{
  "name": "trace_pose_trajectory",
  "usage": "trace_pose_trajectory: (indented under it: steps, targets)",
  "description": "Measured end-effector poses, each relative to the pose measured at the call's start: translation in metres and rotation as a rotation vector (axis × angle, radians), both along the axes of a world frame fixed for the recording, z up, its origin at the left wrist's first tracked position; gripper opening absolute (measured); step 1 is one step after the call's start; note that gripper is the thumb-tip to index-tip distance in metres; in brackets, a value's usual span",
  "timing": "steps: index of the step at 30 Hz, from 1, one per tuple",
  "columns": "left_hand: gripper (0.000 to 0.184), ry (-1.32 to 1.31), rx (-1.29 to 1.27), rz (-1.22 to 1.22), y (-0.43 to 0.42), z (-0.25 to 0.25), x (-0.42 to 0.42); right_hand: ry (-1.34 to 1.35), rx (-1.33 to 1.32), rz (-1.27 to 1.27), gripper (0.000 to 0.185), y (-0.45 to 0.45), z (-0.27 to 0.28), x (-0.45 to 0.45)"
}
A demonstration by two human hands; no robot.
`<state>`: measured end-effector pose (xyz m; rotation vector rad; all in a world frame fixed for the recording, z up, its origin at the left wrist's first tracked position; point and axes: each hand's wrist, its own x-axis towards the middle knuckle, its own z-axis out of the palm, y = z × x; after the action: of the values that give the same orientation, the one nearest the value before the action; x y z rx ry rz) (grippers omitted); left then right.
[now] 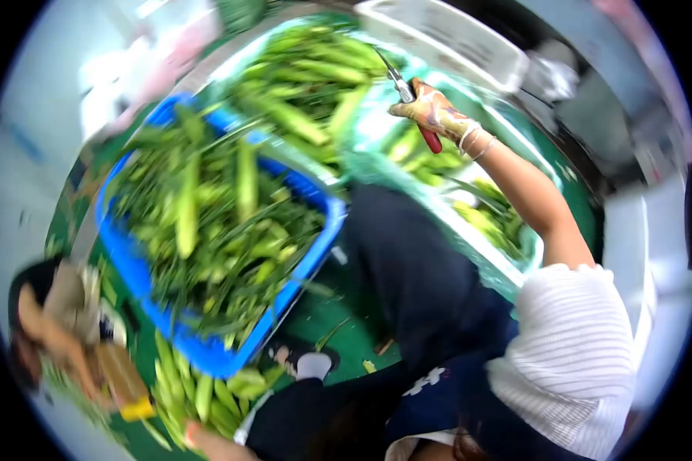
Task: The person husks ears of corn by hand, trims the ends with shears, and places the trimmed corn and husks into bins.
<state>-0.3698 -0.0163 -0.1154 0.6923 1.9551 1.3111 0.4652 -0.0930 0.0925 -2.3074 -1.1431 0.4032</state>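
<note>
Right hand point(430, 109): grips red-handled tool point(403, 91), tip free; green-lined box point(370, 157) edge below. Left hand point(207, 444): beside green stalks point(204, 396), grip indeterminable; blue basket point(217, 361) rim beyond.

One blue basket point(333, 219), two plastic-lined boxes point(463, 226), one white crate point(446, 58), one red-handled cutter point(402, 89), one co-worker point(71, 316)

Between my right hand point(432, 109) and left hand point(200, 439): blue basket point(204, 353) and my bent leg point(407, 246), obstructing; green floor gap point(357, 323), free.
</note>
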Motion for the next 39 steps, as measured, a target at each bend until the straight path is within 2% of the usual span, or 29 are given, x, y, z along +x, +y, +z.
trace_pose_trajectory:
  steps: [2,4,5,6,8,9,10,11,12,13,14,16,17,18,19,20,22,23,26,27,29,30,31,32,33,34,36,38,39]
  targets:
    - [0.045,0.242,-0.101,-0.073,0.015,-0.006,-0.008,-0.024,-0.146,-0.254,0.049,-0.081,-0.006,0.062]
    - [0.042,0.46,-0.176,-0.096,0.02,0.003,-0.005,0.164,-0.197,-0.506,0.047,-0.152,-0.011,0.097]
    - [0.041,0.554,-0.199,-0.103,0.023,0.01,0.002,0.088,-0.258,-0.556,0.047,-0.193,-0.04,0.134]
    - [0.04,0.636,-0.216,-0.108,0.026,0.019,0.008,0.016,-0.319,-0.595,0.047,-0.221,-0.068,0.164]
    - [0.038,0.751,-0.216,-0.106,0.032,0.031,0.016,-0.14,-0.396,-0.578,0.042,-0.244,-0.06,0.152]
    - [0.036,0.794,-0.204,-0.111,0.035,0.038,0.022,-0.202,-0.344,-0.584,0.038,-0.254,-0.086,0.164]
    - [0.035,0.826,-0.176,-0.138,0.041,0.042,0.023,-0.199,-0.5,-0.575,0.037,-0.259,-0.113,0.186]
    - [0.034,0.818,-0.126,-0.182,0.047,0.048,0.035,-0.229,-0.521,-0.512,0.038,-0.256,-0.117,0.187]
    - [0.033,0.74,-0.038,-0.285,0.055,0.051,0.042,-0.261,-0.538,-0.447,0.039,-0.246,-0.117,0.185]
    - [0.031,0.04,0.206,-0.615,0.061,0.063,0.058,-0.291,-0.541,-0.42,0.04,-0.239,-0.128,0.192]
    - [0.03,-0.726,0.186,-0.772,0.068,0.074,0.073,-0.32,-0.541,-0.389,0.041,-0.234,-0.145,0.201]
    - [0.023,-0.501,0.086,-0.493,0.039,0.117,0.178,-0.261,-0.576,-0.355,0.04,-0.227,-0.173,0.214]
    - [0.037,-0.341,-0.003,-0.606,0.074,0.064,0.117,-0.33,-0.606,-0.292,0.038,-0.223,-0.183,0.216]
    - [0.028,-0.195,0.012,-0.315,0.037,0.113,0.232,-0.399,-0.637,-0.231,0.036,-0.223,-0.197,0.221]
    - [0.03,-0.203,-0.041,-0.414,0.036,0.111,0.233,-0.464,-0.629,-0.215,0.031,-0.221,-0.216,0.23]
    - [0.031,-0.202,-0.096,-0.519,0.035,0.122,0.244,-0.507,-0.577,-0.268,0.029,-0.216,-0.209,0.223]
    - [0.038,-0.067,-0.138,-0.501,0.025,0.13,0.27,-0.368,-0.496,-0.224,0.029,-0.208,-0.17,0.213]
    - [0.038,-0.084,-0.158,-0.552,0.031,0.128,0.27,-0.306,-0.469,-0.181,0.03,-0.201,-0.149,0.208]
    - [0.04,-0.055,-0.177,-0.647,0.039,0.125,0.285,-0.363,-0.069,-0.076,0.03,-0.17,-0.093,0.177]
    - [0.04,0.03,-0.151,-0.638,0.032,0.137,0.317,-0.274,0.047,-0.078,0.03,-0.152,-0.06,0.158]
    - [0.037,-0.018,-0.046,-0.727,0.01,0.158,0.377,-0.142,0.364,0.028,0.035,-0.117,-0.002,0.114]
    - [0.038,-0.025,-0.075,-0.808,0.003,0.169,0.401,-0.104,0.572,0.14,0.038,-0.097,0.023,0.093]
    - [0.04,0.022,-0.059,-0.93,-0.009,0.183,0.426,0.059,0.639,0.167,0.04,-0.076,0.043,0.061]
    - [0.041,-0.034,-0.03,-1.065,-0.017,0.189,0.441,0.222,0.705,0.188,0.044,-0.055,0.063,0.03]
    - [0.045,-0.166,-0.038,-1.174,-0.024,0.194,0.453,0.361,0.827,0.251,0.043,-0.026,0.058,0.003]
    - [0.064,-0.37,-0.026,-1.305,-0.029,0.199,0.46,0.511,0.935,0.314,0.043,0.002,0.049,-0.025]
    - [0.072,-0.898,0.158,-1.263,-0.036,0.194,0.477,0.996,1.088,0.421,0.043,0.047,0.031,-0.093]
    - [0.074,-1.247,0.295,-0.969,-0.01,0.196,0.467,1.177,0.84,0.483,0.04,0.071,0.024,-0.151]
    - [0.069,-1.266,0.362,-0.655,0.007,0.205,0.453,1.199,0.742,0.529,0.039,0.077,0.018,-0.177]
